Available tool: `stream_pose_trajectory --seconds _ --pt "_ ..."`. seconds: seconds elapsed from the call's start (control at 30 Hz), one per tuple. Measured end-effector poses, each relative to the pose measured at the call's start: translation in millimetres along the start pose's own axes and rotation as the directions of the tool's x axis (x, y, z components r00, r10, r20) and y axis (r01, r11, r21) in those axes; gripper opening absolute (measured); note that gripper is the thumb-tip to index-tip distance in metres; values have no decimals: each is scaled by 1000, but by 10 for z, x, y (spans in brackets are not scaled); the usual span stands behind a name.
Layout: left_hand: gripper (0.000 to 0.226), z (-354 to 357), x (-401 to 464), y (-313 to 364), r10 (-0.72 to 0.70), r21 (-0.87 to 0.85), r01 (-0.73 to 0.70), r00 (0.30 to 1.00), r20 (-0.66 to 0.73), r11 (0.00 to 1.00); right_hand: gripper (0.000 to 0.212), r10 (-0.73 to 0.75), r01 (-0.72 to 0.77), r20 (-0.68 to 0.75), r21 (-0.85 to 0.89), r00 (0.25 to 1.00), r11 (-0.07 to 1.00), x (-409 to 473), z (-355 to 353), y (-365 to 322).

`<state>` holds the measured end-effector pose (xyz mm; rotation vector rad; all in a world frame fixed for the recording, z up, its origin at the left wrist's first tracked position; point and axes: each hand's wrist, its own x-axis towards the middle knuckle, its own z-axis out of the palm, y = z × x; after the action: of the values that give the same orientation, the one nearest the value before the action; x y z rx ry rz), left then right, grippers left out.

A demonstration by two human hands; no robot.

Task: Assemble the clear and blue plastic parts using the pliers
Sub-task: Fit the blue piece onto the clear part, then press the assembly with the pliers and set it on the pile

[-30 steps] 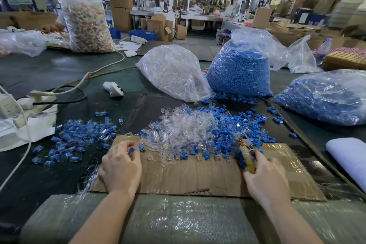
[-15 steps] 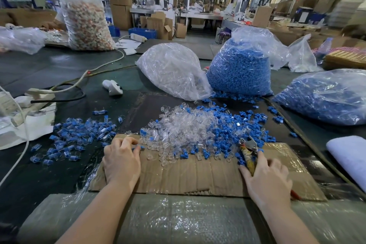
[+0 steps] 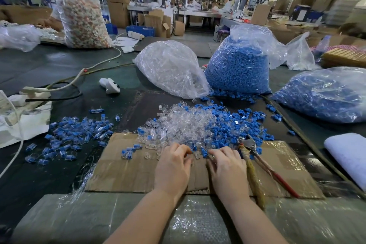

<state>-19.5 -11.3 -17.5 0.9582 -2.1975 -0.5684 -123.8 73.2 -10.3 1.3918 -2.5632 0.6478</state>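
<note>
Clear parts lie in a loose heap just ahead of both hands, on the far edge of a cardboard sheet spread on the counter. Blue parts are heaped against the clear ones, ahead of the right hand and slightly to its right. The left hand rests on the cardboard with its fingers curled, fingertips at the near edge of the heap; whether it pinches a part I cannot tell. The right hand lies just beside it, fingers also curled down at the heap's edge, and its grip is likewise hidden. The pliers lie on the cardboard just to the right of the right hand, jaws pointing away toward the blue heap, handles spread and running back past the wrist; neither hand holds them. Well to the left of the left hand lies a scatter of joined clear-and-blue pieces. Beyond the heaps stand a bag of clear parts and a bag of blue parts, and another blue bag sits far right.
</note>
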Motion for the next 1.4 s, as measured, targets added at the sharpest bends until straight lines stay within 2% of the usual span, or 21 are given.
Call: stream_pose_trajectory --seconds 0.13,0.33,0.43,0.5,0.6,0.77,0.9,1.03,1.13,1.27,1.4 --pt "34 74 -1 -50 -1 80 -3 999 48 997 35 14 -14 41 -3 999 1000 37 90 -20" --pt "24 80 -17 -88 24 89 -28 999 40 996 23 1 0 49 -20 999 1000 68 121 -60" --pt "34 85 -29 -76 53 89 -59 996 67 994 16 -32 31 10 45 999 999 41 126 -61" --pt "43 102 -28 -57 83 136 -100 989 121 986 20 -21 25 -32 132 999 991 24 117 -62" --pt "43 113 -19 -41 100 170 -127 983 156 977 28 -12 24 -59 202 998 979 -1 99 -67" --pt "20 92 -21 -24 141 74 -151 982 123 986 39 -23 30 -32 247 999 969 -24 87 -72" --pt "9 60 -8 5 151 14 -154 979 136 988 32 -36 36 -8 271 999 962 -36 67 -88" --pt "17 34 4 62 118 -54 -113 989 91 992 21 -62 67 -25 310 998 948 -52 43 -93" --pt "22 53 22 95 67 -110 -58 995 80 992 22 -76 83 -36 315 996 946 -67 34 -88" --pt "17 54 13 84 6 -156 1 999 45 988 32 -60 64 -24 300 998 952 -61 52 -88" --pt "13 28 -15 61 -39 -191 42 999 22 981 24 -49 58 -40 281 998 958 -63 64 -92"
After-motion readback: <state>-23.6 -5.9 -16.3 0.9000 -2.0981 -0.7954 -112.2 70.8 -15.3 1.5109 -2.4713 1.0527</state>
